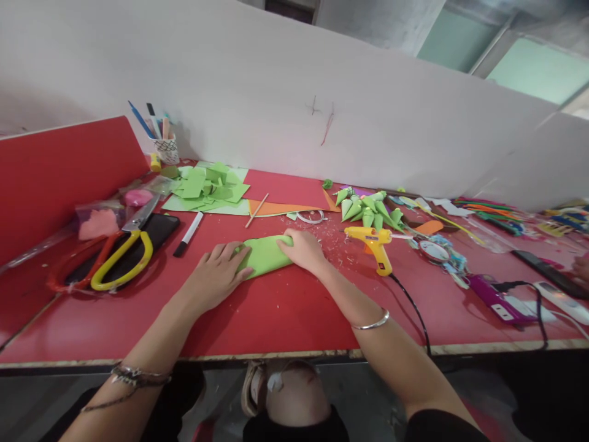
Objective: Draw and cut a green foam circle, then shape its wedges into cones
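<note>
A folded sheet of light green paper (267,255) lies on the red table in front of me. My left hand (221,267) rests over its left end, fingers stretched out and pressing it down. At the paper's right end, my right hand (304,250) grips the edge, with the thumb on top and the other fingers mostly hidden. Just beyond the paper are a thin wooden stick (256,210) and a white ring (310,217). To the right stands a yellow hot glue gun (375,242) with a black cord.
Scissors (122,261) lie on a black phone (166,227) at left, beside a marker (188,234). Cut green paper pieces (207,187), green paper cones (368,207) and a pen cup (166,149) stand along the wall. A purple power strip (501,301) sits at right, near another person's hand (582,270).
</note>
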`<state>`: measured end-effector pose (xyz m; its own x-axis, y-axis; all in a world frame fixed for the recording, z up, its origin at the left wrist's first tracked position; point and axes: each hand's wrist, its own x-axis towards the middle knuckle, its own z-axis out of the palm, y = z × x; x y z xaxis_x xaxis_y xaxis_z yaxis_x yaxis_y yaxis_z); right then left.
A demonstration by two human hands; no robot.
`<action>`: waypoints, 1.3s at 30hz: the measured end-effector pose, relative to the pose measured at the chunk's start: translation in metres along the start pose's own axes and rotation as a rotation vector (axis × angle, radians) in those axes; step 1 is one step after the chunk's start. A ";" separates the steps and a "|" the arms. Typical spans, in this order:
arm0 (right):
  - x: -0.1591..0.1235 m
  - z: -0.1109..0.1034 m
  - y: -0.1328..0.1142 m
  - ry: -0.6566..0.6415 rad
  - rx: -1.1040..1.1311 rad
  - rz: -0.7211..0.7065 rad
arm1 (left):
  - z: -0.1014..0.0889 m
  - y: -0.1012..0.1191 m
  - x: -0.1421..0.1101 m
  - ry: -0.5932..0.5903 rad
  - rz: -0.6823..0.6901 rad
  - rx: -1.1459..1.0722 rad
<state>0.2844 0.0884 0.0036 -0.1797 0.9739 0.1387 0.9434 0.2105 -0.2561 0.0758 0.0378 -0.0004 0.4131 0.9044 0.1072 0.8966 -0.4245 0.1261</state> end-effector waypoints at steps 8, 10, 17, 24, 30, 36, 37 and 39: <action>0.000 -0.002 -0.003 -0.036 0.019 0.005 | -0.002 -0.002 -0.002 -0.058 0.020 -0.011; 0.000 -0.002 -0.003 -0.041 0.022 0.012 | -0.002 -0.002 -0.002 -0.068 0.015 -0.012; 0.000 -0.001 -0.003 -0.035 0.011 0.035 | -0.003 0.000 0.000 -0.107 0.010 -0.028; 0.000 0.000 -0.004 -0.035 -0.020 0.041 | 0.002 -0.001 -0.005 -0.097 0.013 -0.014; 0.000 0.000 -0.002 -0.021 -0.021 0.033 | 0.005 -0.002 -0.006 -0.086 0.017 -0.035; 0.001 0.001 -0.001 -0.030 -0.020 0.032 | 0.005 -0.002 -0.006 -0.081 0.012 -0.067; 0.001 0.001 -0.001 -0.034 -0.015 0.031 | 0.005 -0.002 -0.005 -0.083 0.015 -0.072; 0.000 0.001 0.000 -0.041 -0.002 0.033 | 0.005 -0.003 -0.004 -0.088 0.022 -0.088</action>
<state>0.2842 0.0888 0.0031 -0.1598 0.9829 0.0910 0.9495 0.1783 -0.2583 0.0722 0.0356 -0.0060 0.4481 0.8937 0.0244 0.8714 -0.4427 0.2113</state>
